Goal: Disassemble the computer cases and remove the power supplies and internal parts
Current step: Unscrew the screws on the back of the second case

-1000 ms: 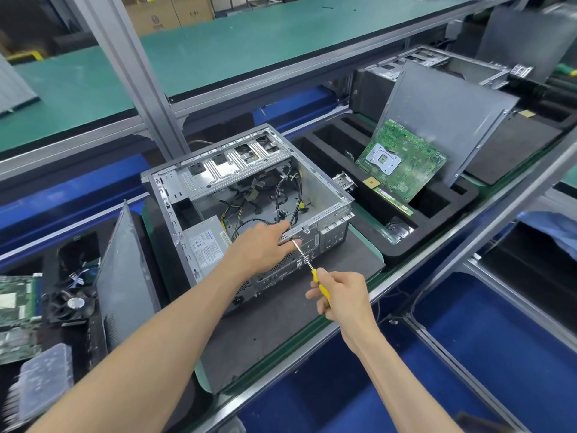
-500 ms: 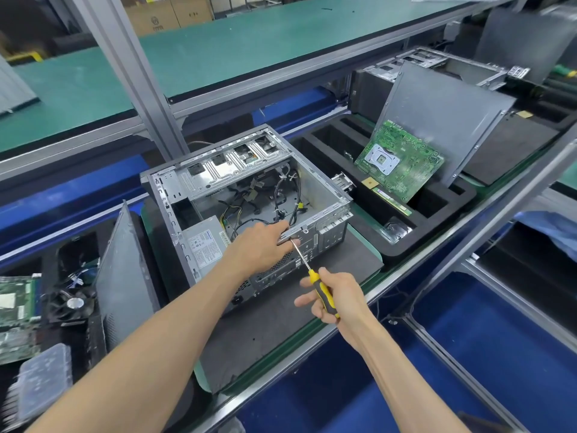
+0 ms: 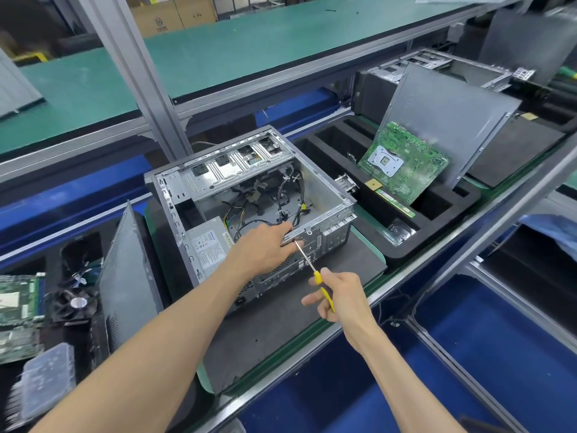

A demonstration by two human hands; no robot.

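Note:
An open grey computer case (image 3: 337,195) lies on its side on a dark mat, with loose cables (image 3: 287,195) inside. Its silver power supply (image 3: 207,245) sits in the near left corner. My left hand (image 3: 265,245) grips the near top rim of the case, fingers curled over the edge. My right hand (image 3: 338,296) holds a yellow-handled screwdriver (image 3: 312,268). The tip of its shaft points at the case's rear panel just below my left fingers.
A black foam tray (image 3: 437,210) to the right holds a green motherboard (image 3: 404,160) leaning on a grey side panel (image 3: 449,120). Another stripped case (image 3: 437,64) stands behind. At left are a side panel (image 3: 131,270), a fan (image 3: 73,303) and boards (image 3: 15,307). A frame post (image 3: 137,76) rises behind.
My right hand has slid back along the screwdriver handle and slightly down and right; the tip stays at the rear panel. My left hand keeps its grip on the rim.

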